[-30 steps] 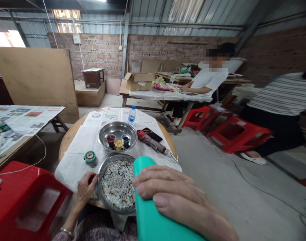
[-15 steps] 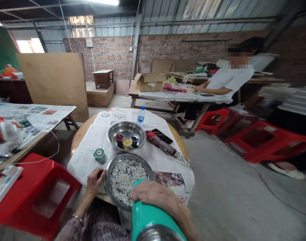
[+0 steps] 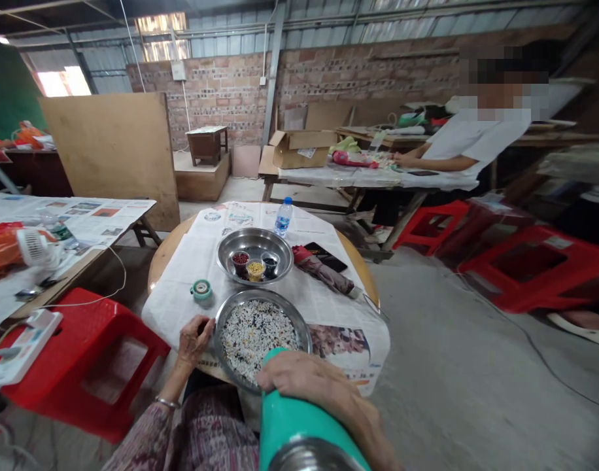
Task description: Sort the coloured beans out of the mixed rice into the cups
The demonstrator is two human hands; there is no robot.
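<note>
My right hand (image 3: 314, 386) is wrapped over a green thermos (image 3: 299, 425), which I hold lying over, with its bare steel-ringed end towards me. The far end of the thermos overlaps the near right rim of a metal basin (image 3: 307, 327). Small white beads or grains (image 3: 253, 330), mixed with black and yellow ones, cover the basin's bottom. At the left rim of that basin my left hand (image 3: 194, 340) has its fingers curled, fingertips against the edge. A round green lid (image 3: 201, 289) lies on the newspaper just beyond my left hand.
A second metal basin (image 3: 225, 239) holds cups of red, yellow and dark beads. Behind it stands a water bottle (image 3: 283, 218); a folded umbrella (image 3: 324, 269) and a phone (image 3: 327, 256) lie right. Red stools (image 3: 84, 366) flank the round table. A person (image 3: 471, 144) sits at another table.
The whole view has shifted slightly, so the table's things appear a little higher and further right. Both hands keep their places at the basin and the thermos.
</note>
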